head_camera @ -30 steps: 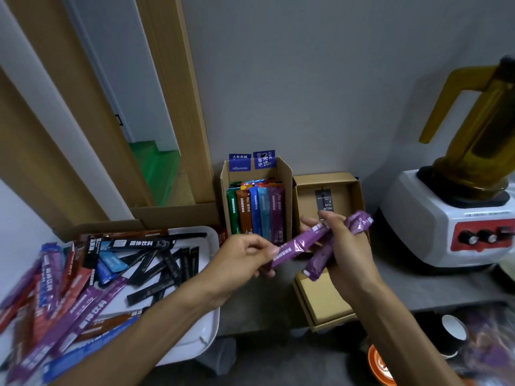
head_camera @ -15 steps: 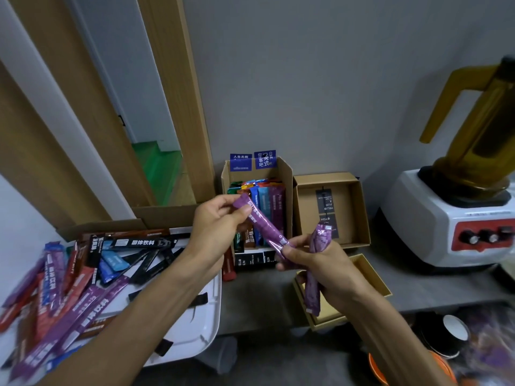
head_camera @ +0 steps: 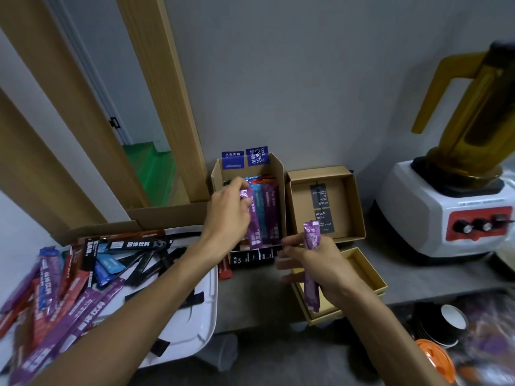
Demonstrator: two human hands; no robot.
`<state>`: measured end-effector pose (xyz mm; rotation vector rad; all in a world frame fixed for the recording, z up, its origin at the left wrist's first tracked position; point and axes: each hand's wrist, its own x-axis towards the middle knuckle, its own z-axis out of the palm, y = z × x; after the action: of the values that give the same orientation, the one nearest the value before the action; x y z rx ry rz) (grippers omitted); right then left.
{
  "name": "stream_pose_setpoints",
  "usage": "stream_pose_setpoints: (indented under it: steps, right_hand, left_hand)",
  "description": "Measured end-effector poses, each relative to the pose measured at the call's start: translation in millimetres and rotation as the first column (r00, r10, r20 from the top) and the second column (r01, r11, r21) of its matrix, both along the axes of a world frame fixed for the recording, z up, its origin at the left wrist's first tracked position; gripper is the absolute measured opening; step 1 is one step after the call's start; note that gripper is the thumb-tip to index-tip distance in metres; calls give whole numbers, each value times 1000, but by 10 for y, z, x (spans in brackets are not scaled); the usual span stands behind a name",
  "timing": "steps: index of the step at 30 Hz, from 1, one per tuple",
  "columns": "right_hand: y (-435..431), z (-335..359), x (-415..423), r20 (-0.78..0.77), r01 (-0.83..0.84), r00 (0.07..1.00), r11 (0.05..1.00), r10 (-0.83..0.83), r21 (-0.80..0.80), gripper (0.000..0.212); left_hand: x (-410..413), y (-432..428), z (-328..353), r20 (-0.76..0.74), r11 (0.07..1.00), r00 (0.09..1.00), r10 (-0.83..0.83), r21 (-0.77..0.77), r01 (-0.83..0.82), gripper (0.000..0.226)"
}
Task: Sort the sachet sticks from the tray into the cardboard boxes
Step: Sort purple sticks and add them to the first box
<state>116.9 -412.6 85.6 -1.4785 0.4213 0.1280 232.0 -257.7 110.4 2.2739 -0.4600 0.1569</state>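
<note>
grey counter (head_camera: 250, 296) against wall. left hand (head_camera: 228, 215) pinches top of purple sachet (head_camera: 253, 227), lower end among upright sticks in tall box (head_camera: 276, 168). right hand (head_camera: 315, 263), at box's front right, grips second purple sachet (head_camera: 312, 238) upright. tray (head_camera: 200, 310) left of box, many sticks unsorted. judged step: seating first stick. next: release, insert second alongside.

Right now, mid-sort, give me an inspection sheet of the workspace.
Surface: grey counter, partly bare.
Job's things: white tray piled with sachet sticks; tall cardboard box holds upright sticks; shallow box holds a black tag.
Clutter: blender, paper cups, orange lid.
Hands: left hand grips a purple stick at the tall box; right hand grips a second purple stick.
Cables: nothing seen.
Surroundings: grey wall, wooden frame.
</note>
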Motion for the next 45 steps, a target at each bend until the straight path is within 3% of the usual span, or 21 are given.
stream_pose_setpoints:
  steps: [4,8,11,14,17,20,25,31,35,38,40,42,45]
  right_hand:
    - [-21,51,-8,12,26,1000,999,-27,26,12]
    - [-35,59,-7,32,17,999,999,-18,37,11]
    - [-53,39,0,54,49,997,996,-54,75,15]
    - [-72,13,21,57,101,992,970,-116,223,22]
    - [-88,10,46,30,176,980,927,-196,331,27]
    - [-110,-4,64,-7,234,970,927,-242,293,36]
    - [-133,4,84,-26,289,957,935,-290,204,44]
    - [-121,27,85,-29,290,956,937,-290,194,40]
    - [-120,56,90,27,318,944,927,-330,199,33]
    - [-143,57,85,80,369,914,898,-397,240,32]
    - [-138,75,90,117,392,896,888,-427,240,38]
    - [-99,88,106,154,379,896,898,-416,223,41]
    - [9,133,129,196,318,909,916,-367,244,39]
  left_hand:
    - [80,-145,-165,101,997,994,-29,70,22,26]
    - [148,-191,-313,303,963,951,-59,270,-26,36]
    - [164,-162,-421,425,884,903,-65,444,-145,60]
    - [111,-123,-596,517,776,843,-148,589,-225,75]
    - [115,-82,-738,533,708,821,-203,660,-253,85]
    - [142,-62,-786,537,653,821,-192,695,-301,93]
    - [117,-79,-862,565,554,792,-232,746,-370,76]
    - [122,-122,-896,554,527,802,-223,761,-380,79]
    - [98,-98,-787,519,603,832,-194,732,-316,95]
    - [-198,-12,-584,418,832,881,-222,553,-53,69]
    - [-451,61,-391,147,952,968,-202,260,160,35]
    - [-663,95,-256,-178,960,944,-276,-10,279,20]
    - [-867,41,-216,-292,944,898,-328,-125,304,22]
